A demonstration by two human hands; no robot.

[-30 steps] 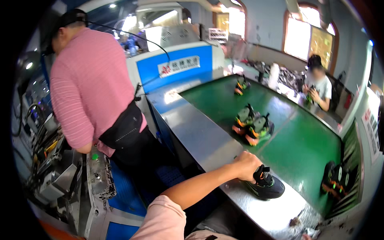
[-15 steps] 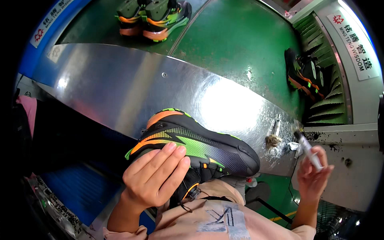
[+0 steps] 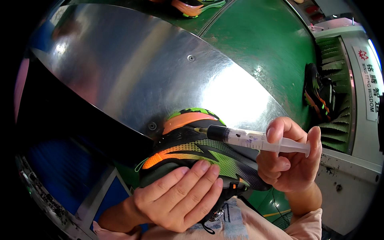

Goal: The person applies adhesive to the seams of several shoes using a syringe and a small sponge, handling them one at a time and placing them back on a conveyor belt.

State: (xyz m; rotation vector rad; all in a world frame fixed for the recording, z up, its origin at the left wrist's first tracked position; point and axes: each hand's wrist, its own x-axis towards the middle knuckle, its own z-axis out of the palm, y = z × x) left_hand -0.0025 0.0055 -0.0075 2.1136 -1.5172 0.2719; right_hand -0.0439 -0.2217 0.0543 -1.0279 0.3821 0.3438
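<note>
A black sneaker [image 3: 218, 163] with green and orange patterned sides lies on its side at the near edge of the metal tabletop [image 3: 116, 84]. Across its upper rest the fingers of my left hand [image 3: 180, 197], closed on the shoe; the thumb is out of sight. My right hand [image 3: 290, 164] grips a clear plastic syringe [image 3: 244, 137] with dark fluid toward its front. One finger lies over the barrel and the thumb is at the plunger end. The syringe's thin tip points left, at the dark sole edge beside the orange heel part; I cannot tell whether it touches.
Beyond the metal strip runs a green conveyor belt [image 3: 260, 44]. Part of another sneaker [image 3: 196, 7] shows at the top edge. At the right, dark sneakers [image 3: 319, 94] stand against a green strip curtain [image 3: 334, 60] in a white machine housing [image 3: 348, 168] with black stains.
My right hand has brought the syringe leftward from beside the stained tabletop corner to the sneaker's sole edge. The view has shifted, and the left hand stays on the shoe.
</note>
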